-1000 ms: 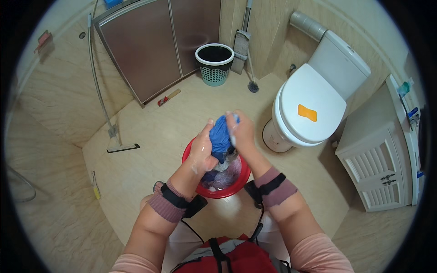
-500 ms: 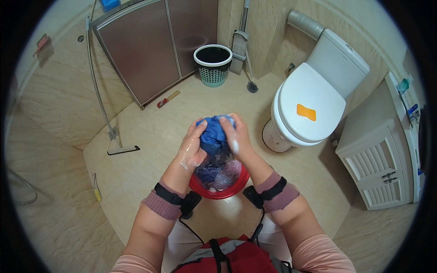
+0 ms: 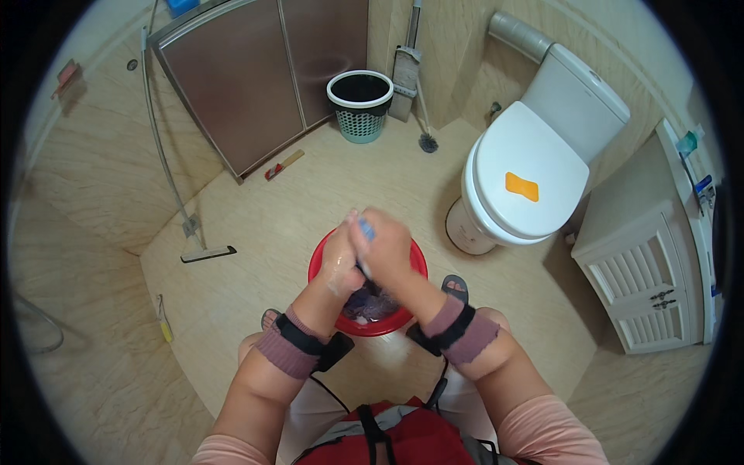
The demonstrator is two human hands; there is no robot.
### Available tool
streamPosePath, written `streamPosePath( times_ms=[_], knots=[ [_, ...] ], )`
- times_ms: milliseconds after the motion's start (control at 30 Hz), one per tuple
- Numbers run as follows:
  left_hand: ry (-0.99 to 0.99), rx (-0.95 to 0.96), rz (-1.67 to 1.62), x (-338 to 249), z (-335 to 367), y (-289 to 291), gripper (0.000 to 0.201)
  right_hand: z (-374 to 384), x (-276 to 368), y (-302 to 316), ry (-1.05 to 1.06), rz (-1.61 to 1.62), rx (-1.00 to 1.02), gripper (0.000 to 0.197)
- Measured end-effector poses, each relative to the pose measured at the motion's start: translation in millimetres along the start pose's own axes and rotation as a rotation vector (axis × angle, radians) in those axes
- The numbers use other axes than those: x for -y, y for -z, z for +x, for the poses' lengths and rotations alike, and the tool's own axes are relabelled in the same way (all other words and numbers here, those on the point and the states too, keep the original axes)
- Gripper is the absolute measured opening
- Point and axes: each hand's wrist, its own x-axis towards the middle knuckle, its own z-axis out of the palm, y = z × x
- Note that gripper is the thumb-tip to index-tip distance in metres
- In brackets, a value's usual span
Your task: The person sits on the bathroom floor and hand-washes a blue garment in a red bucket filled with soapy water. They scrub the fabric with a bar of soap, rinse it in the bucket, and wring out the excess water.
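Observation:
My two hands are pressed together above a red basin on the floor between my feet. Between them is a wet blue cloth, of which only a small bit shows. My left hand is wet with suds near the wrist and closes on the cloth from the left. Coming across from the right, my right hand wraps over it, slightly smeared by motion. Below, in the basin, dark and purple wet clothes lie in water, partly hidden by my hands and forearms.
A white toilet with an orange patch stands right, beside a white cabinet. Toward the back are a green wastebasket, a toilet brush and a small red-and-wood brush. A floor squeegee leans at left.
My hands have come together and the right has crossed over the cloth. The blue cloth, spread between both hands before, is now bunched and mostly hidden. My feet now show beside the basin.

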Motion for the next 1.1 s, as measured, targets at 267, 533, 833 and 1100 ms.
streamPosePath(
  times_ms=[267, 533, 833, 1100],
  knots=[
    [0.039, -0.184, 0.029, -0.8, -0.5, -16.6, 0.030, 14.8, -28.3, 8.9, -0.204, -0.127, 0.065, 0.021],
    [0.237, 0.152, -0.245, 2.3, 20.7, 45.2, 0.029, -11.8, -0.3, 2.4, -0.002, 0.004, 0.076, 0.021],
    [0.026, -0.166, -0.119, -40.5, -9.4, -4.5, 0.033, 21.3, -47.0, 2.6, -0.745, 0.698, 0.112, 0.035],
    [0.060, -0.106, -0.152, -30.3, -0.1, 16.3, 0.035, 3.7, 9.0, 10.8, -0.292, 0.254, 0.082, 0.016]
  ],
)
